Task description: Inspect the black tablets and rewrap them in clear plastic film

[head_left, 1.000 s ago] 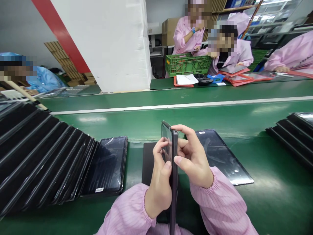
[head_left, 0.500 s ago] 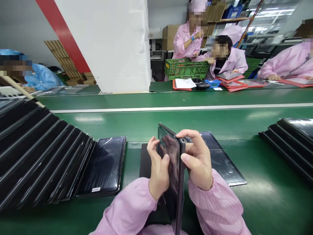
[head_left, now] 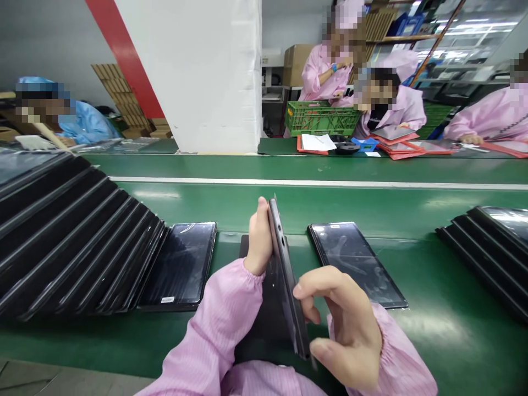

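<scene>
A dark tablet (head_left: 287, 286) stands on its edge in front of me, tilted, so its narrow side with small slots faces up. My left hand (head_left: 259, 236) is closed on it from the left, with the fingers hidden behind it. My right hand (head_left: 346, 330) is on the other side, thumb and index finger spread apart. The index fingertip is at the tablet's side, and I cannot tell whether it presses on it. Beneath lies a flat black panel (head_left: 264, 324) on the green bench.
On the left, a leaning row of several black tablets (head_left: 82, 236) ends at a flat tablet (head_left: 185, 264). Another tablet (head_left: 355, 261) lies to the right, and a stack (head_left: 487, 258) is farther right. Across the bench, co-workers sit and stand by a green crate (head_left: 322, 118).
The tablet has turned so its slotted edge faces me. My right hand has let go of its upper corner, moved lower and spread its fingers. My left hand has moved up along the tablet.
</scene>
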Demonstrator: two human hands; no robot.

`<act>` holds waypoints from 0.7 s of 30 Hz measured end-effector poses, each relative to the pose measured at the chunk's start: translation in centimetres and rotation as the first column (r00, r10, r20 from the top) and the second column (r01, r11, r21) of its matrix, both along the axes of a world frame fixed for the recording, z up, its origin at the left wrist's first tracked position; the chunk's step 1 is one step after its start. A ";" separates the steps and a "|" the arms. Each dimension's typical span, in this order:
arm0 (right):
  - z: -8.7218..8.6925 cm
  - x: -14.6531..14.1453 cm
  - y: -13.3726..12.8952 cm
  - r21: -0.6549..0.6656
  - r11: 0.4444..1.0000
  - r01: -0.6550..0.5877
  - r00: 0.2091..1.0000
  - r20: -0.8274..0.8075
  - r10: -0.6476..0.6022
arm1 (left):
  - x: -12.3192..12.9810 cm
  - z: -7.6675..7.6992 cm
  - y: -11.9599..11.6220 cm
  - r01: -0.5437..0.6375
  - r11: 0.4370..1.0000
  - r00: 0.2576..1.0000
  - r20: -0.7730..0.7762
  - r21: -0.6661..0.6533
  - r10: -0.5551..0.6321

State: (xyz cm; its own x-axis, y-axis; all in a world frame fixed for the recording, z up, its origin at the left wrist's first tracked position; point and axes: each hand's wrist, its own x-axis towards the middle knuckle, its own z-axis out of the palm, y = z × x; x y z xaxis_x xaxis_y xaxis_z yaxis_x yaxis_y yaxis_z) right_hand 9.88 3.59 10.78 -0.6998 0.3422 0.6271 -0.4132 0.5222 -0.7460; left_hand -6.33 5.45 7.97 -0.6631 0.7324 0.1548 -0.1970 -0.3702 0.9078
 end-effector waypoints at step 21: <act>-0.6 -1.4 3.2 -0.392 0.911 0.127 0.989 0.121 -0.086 | -0.3 1.4 4.4 0.078 0.997 0.991 -0.109 -0.008 -0.078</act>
State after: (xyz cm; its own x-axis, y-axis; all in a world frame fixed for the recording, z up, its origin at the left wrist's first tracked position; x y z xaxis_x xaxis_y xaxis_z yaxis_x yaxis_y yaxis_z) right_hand 8.44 6.77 10.19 -0.6967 0.6247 0.3527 -0.2849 0.2103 -0.9352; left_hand -6.64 9.82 9.40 -0.5831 0.7820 0.2201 -0.1251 -0.3541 0.9268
